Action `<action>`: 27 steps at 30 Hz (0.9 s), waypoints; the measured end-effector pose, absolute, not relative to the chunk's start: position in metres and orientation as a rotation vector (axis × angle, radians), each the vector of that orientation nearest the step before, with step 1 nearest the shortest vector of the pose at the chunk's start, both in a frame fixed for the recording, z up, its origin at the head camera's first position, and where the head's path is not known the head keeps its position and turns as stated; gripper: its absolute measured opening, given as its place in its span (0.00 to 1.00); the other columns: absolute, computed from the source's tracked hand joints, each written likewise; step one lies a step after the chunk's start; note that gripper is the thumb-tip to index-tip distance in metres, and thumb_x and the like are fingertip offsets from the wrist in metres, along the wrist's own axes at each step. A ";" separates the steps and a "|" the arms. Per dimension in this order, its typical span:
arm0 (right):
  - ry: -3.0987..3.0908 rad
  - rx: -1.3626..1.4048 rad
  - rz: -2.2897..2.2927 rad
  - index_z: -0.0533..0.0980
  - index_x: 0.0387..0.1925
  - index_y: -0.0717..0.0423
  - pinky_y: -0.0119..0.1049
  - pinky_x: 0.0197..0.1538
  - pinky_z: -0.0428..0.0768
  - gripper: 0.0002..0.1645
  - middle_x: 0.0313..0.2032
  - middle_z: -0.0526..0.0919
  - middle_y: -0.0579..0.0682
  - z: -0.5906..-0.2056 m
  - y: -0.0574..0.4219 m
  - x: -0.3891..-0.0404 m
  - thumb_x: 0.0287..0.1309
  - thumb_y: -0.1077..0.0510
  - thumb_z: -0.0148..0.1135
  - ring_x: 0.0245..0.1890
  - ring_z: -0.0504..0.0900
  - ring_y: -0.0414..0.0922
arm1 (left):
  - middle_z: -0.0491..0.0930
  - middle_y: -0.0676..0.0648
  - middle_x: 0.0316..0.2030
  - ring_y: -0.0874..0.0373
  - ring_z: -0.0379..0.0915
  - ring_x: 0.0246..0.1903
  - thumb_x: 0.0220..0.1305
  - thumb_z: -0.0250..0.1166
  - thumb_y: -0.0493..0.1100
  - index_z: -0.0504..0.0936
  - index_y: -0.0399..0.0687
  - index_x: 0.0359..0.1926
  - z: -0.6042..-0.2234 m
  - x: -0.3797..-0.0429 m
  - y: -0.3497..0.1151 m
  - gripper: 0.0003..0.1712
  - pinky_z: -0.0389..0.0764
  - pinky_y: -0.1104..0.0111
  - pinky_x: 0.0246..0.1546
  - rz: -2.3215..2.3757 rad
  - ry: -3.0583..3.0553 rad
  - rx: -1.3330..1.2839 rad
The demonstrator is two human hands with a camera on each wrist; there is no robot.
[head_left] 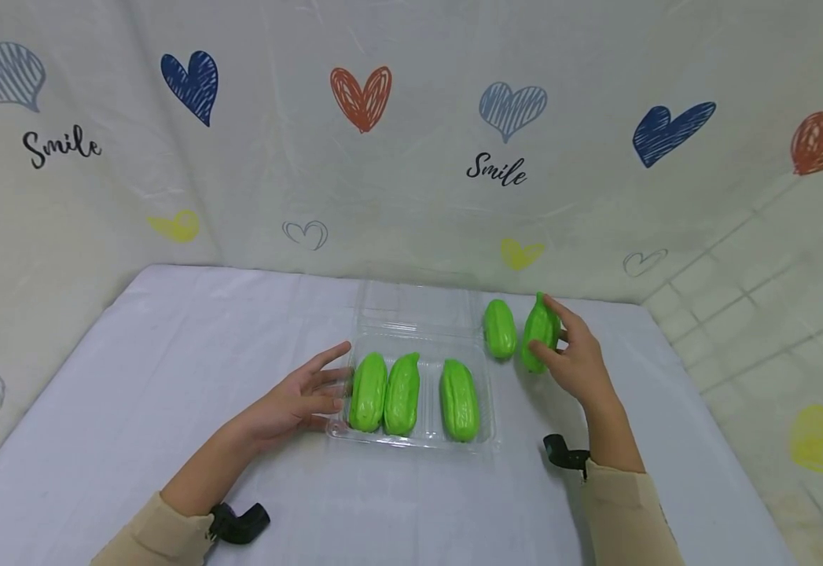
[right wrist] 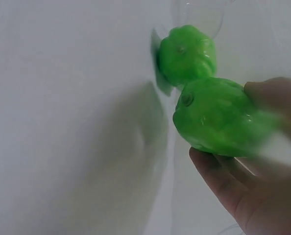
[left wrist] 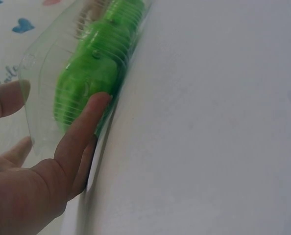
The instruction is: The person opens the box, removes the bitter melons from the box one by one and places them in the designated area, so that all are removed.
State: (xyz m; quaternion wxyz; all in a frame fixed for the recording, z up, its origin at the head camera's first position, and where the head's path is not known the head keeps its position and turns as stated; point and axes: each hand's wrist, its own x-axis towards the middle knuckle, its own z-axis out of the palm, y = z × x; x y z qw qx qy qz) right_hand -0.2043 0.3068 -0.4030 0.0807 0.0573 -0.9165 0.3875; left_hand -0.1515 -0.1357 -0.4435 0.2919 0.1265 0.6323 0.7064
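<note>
My right hand (head_left: pixel 581 362) grips a glossy green ribbed toy gourd (head_left: pixel 540 334) between thumb and fingers at the right. The right wrist view shows this held gourd (right wrist: pixel 214 116) above the cloth, its rounded end facing the camera. Beside it another green gourd (head_left: pixel 500 330) lies on the cloth. A clear plastic clamshell box (head_left: pixel 428 428) stands in the middle with its lid (head_left: pixel 414 306) laid back. Inside are two gourds side by side at the left, including the outer one (head_left: pixel 368 393), and one gourd (head_left: pixel 460 401) at the right. My left hand (head_left: pixel 305 397) rests its spread, fairly straight fingers against the box's left wall.
White cloth (head_left: pixel 397 511) covers the table. Behind it hangs a pale curtain (head_left: pixel 411 181) printed with hearts and lettering. Black wrist-worn mounts (head_left: pixel 240 524) stick out near both beige sleeves (head_left: pixel 630 511).
</note>
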 end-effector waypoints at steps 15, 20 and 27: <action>-2.798 0.069 1.094 0.61 0.68 0.59 0.64 0.55 0.76 0.33 0.71 0.61 0.67 -0.417 0.314 -0.209 0.66 0.59 0.62 0.64 0.68 0.73 | 0.49 0.38 0.76 0.37 0.51 0.74 0.68 0.60 0.33 0.44 0.65 0.80 -0.443 -0.152 -0.136 0.49 0.77 0.52 0.55 1.883 1.671 0.346; -2.853 0.041 1.047 0.67 0.65 0.59 0.64 0.55 0.76 0.28 0.70 0.63 0.67 -0.417 0.316 -0.209 0.68 0.55 0.60 0.64 0.69 0.71 | 0.49 0.38 0.76 0.37 0.50 0.74 0.68 0.60 0.33 0.44 0.65 0.80 -0.442 -0.152 -0.135 0.49 0.77 0.52 0.55 1.885 1.667 0.339; -3.035 0.064 0.993 0.66 0.70 0.56 0.64 0.57 0.74 0.37 0.71 0.61 0.68 -0.408 0.319 -0.205 0.65 0.46 0.63 0.64 0.68 0.71 | 0.49 0.37 0.76 0.37 0.51 0.74 0.68 0.60 0.33 0.44 0.64 0.80 -0.440 -0.151 -0.135 0.49 0.77 0.52 0.55 1.884 1.671 0.336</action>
